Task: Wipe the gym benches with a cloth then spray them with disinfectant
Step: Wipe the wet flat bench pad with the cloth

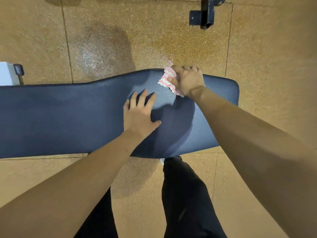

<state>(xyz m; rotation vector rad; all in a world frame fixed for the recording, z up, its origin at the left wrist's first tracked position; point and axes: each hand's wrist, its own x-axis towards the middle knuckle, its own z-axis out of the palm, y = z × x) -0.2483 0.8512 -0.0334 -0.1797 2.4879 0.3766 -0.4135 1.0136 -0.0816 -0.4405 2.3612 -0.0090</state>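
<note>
Count recorded from the head view.
- Benches: one, a dark blue padded bench.
- Cloths: one, a pink-and-white cloth.
- Hands: two, left hand and right hand.
- Bare forearms: two, left forearm and right forearm.
- Black trouser legs: two, left trouser leg and right trouser leg.
- Black metal posts on the floor: one, black metal post.
- White objects at the left edge: one, white object, which was partly out of view, so its kind could not be determined.

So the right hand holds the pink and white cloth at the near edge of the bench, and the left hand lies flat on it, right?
Not quite: the head view shows the right hand holding the pink and white cloth at the far edge of the bench, not the near one. The left hand lies flat on it.
</note>
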